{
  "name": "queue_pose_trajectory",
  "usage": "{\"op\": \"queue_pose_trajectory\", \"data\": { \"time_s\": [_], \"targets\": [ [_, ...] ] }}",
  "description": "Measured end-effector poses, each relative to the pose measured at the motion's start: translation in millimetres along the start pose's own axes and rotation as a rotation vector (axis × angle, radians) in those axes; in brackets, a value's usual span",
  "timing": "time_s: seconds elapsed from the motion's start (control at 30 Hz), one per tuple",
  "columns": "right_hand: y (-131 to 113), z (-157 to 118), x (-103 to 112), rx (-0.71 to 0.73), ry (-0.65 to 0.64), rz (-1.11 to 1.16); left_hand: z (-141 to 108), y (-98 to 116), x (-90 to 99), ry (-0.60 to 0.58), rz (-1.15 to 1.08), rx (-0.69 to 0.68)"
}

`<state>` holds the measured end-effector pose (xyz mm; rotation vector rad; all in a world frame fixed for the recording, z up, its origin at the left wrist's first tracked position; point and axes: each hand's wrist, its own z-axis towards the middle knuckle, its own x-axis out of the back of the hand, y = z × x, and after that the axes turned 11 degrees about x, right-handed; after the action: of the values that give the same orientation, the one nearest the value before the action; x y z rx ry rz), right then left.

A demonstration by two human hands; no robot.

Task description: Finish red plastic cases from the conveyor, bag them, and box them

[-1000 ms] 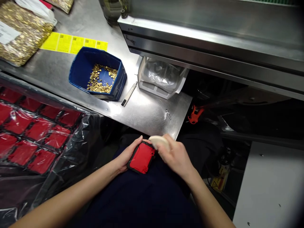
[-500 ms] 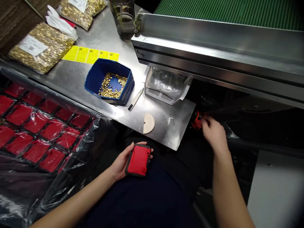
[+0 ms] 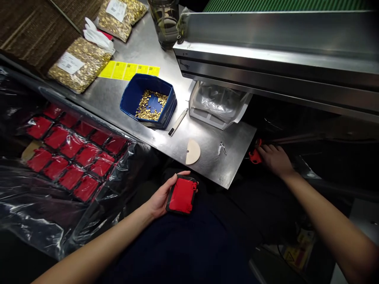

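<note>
Most fingers of my left hand run behind the red-and-black case; only the tips show past it. My right hand covers part of the orange object. Its shape is unclear; I cannot tell whether my fingers grip or merely touch it. Rear of the grey bin: hidden under the metal beam. Clear jar and green ribbed surface: cut off at top. Print on the yellow strip and bag label: too small to read. Small metal piece: too small to identify. Glare on the plastic sheeting obscures outlines of the red pieces.
</note>
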<state>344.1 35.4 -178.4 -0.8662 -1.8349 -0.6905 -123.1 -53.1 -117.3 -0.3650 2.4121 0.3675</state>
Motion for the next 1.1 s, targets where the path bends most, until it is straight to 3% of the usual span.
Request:
{"op": "queue_pose_trajectory", "data": {
  "time_s": [0.07,0.17,0.27,0.37,0.43,0.57,0.73,0.87,1.0,1.1],
  "targets": [
    [-0.5,-10.6,15.5,0.076,-0.012,-0.007,-2.7,3.1,-1.2,0.036,0.146,-0.088],
    [-16.5,-27.3,55.9,0.218,-0.03,-0.004,-4.5,11.1,-1.9,0.066,0.431,-0.194],
    [-59.6,-34.9,107.1,0.345,-0.09,0.132,-1.1,13.7,-1.0,0.13,0.636,-0.245],
    [-117.6,-26.7,150.9,0.341,-0.324,0.345,4.5,8.1,1.5,0.184,0.72,-0.259],
    [-151.3,-15.6,168.9,0.293,-0.444,0.421,7.2,3.3,3.5,0.215,0.752,-0.268],
    [-188.0,2.7,177.4,0.254,-0.453,0.471,8.3,-0.8,3.1,0.259,0.819,-0.313],
    [-192.8,7.4,170.0,0.288,-0.496,0.47,-1.3,5.3,-6.8,0.172,0.814,-0.285],
    [-172.2,-2.7,176.2,0.233,-0.502,0.451,-16.6,12.8,-16.2,0.03,0.917,-0.173],
    [-139.4,-18.8,195.6,0.185,-0.551,0.514,-20.4,17.5,-34.9,-0.031,1.26,-0.292],
    [-122.4,-25.8,211.3,0.112,-0.559,0.521,-15.9,24.4,-55.3,-0.206,1.439,-0.37]
  ]
}}
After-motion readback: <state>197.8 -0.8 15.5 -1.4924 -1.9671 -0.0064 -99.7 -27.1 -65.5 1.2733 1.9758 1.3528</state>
